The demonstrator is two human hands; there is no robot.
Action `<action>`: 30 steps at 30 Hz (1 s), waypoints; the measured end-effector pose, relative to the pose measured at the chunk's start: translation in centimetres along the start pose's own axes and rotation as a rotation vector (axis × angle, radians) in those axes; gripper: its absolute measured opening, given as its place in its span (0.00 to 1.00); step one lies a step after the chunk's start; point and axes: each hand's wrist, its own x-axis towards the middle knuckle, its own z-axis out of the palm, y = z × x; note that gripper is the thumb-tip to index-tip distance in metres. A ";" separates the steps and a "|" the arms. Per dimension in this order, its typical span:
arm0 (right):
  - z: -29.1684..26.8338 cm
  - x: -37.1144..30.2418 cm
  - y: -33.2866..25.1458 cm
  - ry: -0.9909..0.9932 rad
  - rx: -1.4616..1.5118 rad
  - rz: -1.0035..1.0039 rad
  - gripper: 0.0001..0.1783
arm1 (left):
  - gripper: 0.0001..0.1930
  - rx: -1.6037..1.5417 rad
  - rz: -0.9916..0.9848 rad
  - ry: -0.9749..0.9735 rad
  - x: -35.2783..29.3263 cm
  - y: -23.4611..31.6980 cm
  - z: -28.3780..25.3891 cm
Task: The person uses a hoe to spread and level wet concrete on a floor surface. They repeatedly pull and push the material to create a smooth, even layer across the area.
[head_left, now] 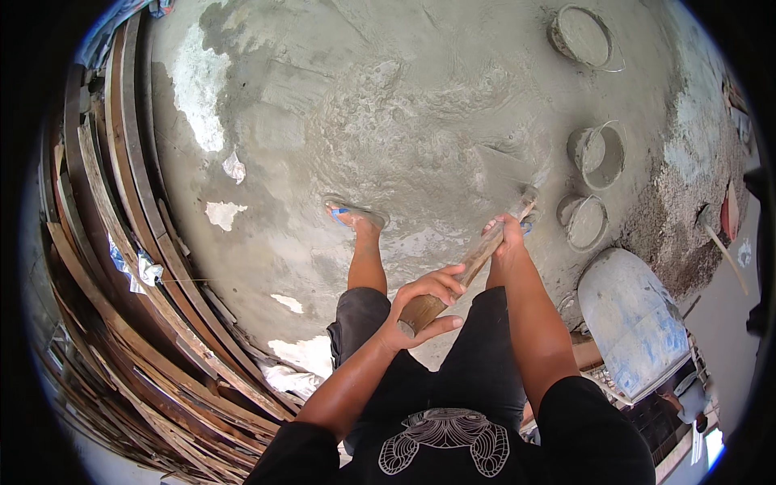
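I hold a hoe by its thick wooden handle (478, 257), which slants from near my lap toward the upper right. My left hand (428, 303) curls around the handle close to its butt end, thumb below and fingers above. Farther along, my right hand (508, 233) is closed round it. The flat grey blade (503, 166) lies in the wet cement mix (388, 113), partly covered and coated in the same grey. My left foot (356, 217), in a blue-strapped sandal, stands at the edge of the mix; the right foot is mostly hidden behind the handle and hand.
Three cement-smeared buckets (602, 153) stand along the right side. Beyond them lie a gravel pile (675, 218) and another long-handled tool (727, 259). A grey drum-like container (626, 315) is at lower right, near another person (691, 400). Stacked planks (133, 174) fill the left.
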 end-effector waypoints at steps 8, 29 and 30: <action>8.1 -1.7 10.3 -0.072 0.046 0.224 0.05 | 0.14 0.126 -0.045 0.078 -1.6 4.3 -5.3; -10.1 -15.8 -18.3 -0.425 0.062 0.238 0.08 | 0.19 0.326 0.186 -0.533 7.9 22.0 29.4; -11.2 -17.2 -20.4 -0.384 0.048 0.129 0.09 | 0.19 0.276 0.209 -0.564 8.1 23.3 30.3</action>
